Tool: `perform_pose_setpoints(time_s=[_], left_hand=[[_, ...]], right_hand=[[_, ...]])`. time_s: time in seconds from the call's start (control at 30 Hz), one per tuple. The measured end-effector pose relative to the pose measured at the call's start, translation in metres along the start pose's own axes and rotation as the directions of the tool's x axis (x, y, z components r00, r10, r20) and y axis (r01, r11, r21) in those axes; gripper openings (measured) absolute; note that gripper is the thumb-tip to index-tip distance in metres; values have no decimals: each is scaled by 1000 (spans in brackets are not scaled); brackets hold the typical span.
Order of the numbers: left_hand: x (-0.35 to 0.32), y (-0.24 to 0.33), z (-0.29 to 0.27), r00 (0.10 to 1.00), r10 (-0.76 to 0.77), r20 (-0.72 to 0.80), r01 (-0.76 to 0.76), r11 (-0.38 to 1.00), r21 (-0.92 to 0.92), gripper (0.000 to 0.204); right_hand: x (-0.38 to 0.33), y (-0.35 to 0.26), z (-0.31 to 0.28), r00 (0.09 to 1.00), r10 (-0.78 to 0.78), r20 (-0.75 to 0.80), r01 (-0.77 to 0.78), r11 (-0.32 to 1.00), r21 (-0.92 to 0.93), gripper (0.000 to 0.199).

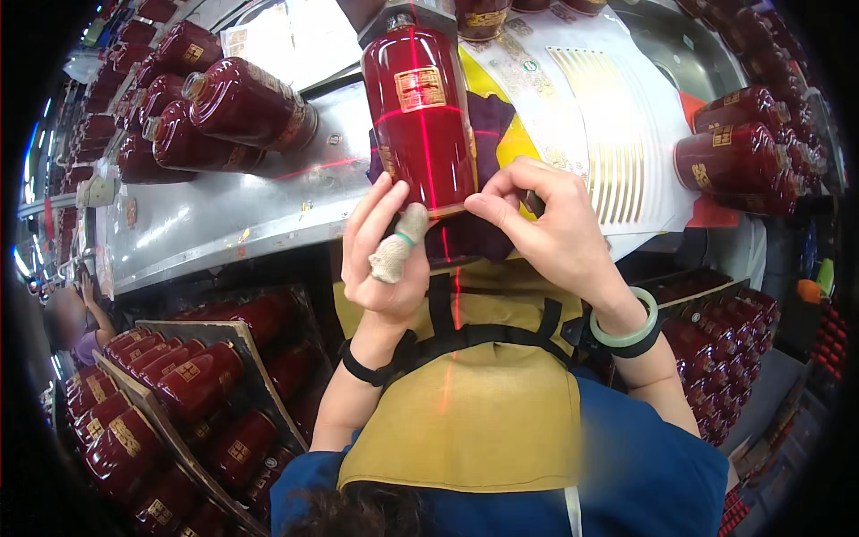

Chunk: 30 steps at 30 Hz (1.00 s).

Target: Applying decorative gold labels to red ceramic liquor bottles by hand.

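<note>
A dark red glass bottle (417,134) with a gold label lies in front of me, its neck pointing away and red laser lines crossing it. My left hand (385,255) grips its lower left side, two fingertips against the glass. A cloth finger cover with a green band sits on one digit, near the bottle's base. At the base's right corner my right hand (546,219) pinches with thumb and forefinger at the end of a thin gold strip (447,211) along the bottom edge. Purple cloth (490,134) lies under the bottle.
White sheets with gold strips (617,143) lie on the metal table to the right. Several red bottles (255,103) stand at the left, more (729,168) at the right. Crates of bottles (201,376) flank me below the table. Another person (85,318) is at far left.
</note>
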<state>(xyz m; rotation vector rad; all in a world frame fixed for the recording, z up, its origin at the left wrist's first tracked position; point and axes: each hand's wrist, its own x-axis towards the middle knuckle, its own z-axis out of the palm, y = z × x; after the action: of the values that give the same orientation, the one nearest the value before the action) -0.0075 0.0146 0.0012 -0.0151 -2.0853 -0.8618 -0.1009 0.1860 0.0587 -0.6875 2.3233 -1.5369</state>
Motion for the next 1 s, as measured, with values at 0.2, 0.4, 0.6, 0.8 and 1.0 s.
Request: perform_pose_setpoints(time_s=[0.2,0.4,0.6,0.8,1.0], left_hand=[[-7,-3,2,999,-20,-35,19,999,-39,42],[-1,3,0,995,104,-2,-103,980,170,42],[9,12,0,983,148,108,-164,975,151,41],[2,1,-1,991,132,34,-135,985,105,34],[-4,-3,5,996,-47,-82,49,999,17,31]], right_hand=[[0,1,2,1000,-8,-4,9,999,36,23],[2,-1,1,1000,-25,0,25,999,25,22],[1,-4,1,1000,4,16,-5,1000,16,23],[-2,6,0,998,70,-1,-70,997,22,22],[1,-15,8,979,202,41,-206,963,172,21]])
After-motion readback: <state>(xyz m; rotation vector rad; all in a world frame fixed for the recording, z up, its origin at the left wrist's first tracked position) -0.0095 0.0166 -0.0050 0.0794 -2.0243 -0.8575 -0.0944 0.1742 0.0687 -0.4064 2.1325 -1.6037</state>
